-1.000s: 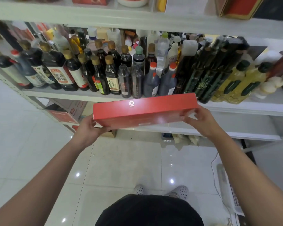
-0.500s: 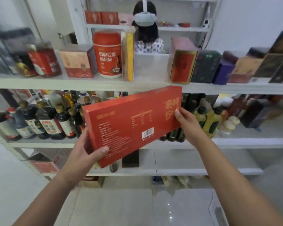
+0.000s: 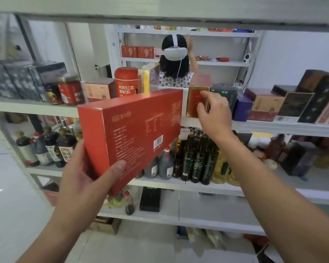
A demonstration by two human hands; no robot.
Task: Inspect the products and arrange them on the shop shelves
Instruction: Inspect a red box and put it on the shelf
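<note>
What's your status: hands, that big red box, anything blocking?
Left hand grips red box by its lower corner, tilted, not shelved. Right hand touches gold-edged carton on shelf, grip unclear. Carton may be in the way.

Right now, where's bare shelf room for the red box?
Gap behind the red box on box shelf between the yellow box and the red-gold box by the right hand; lower shelf bare right of the black box; bottle row crowded.
</note>
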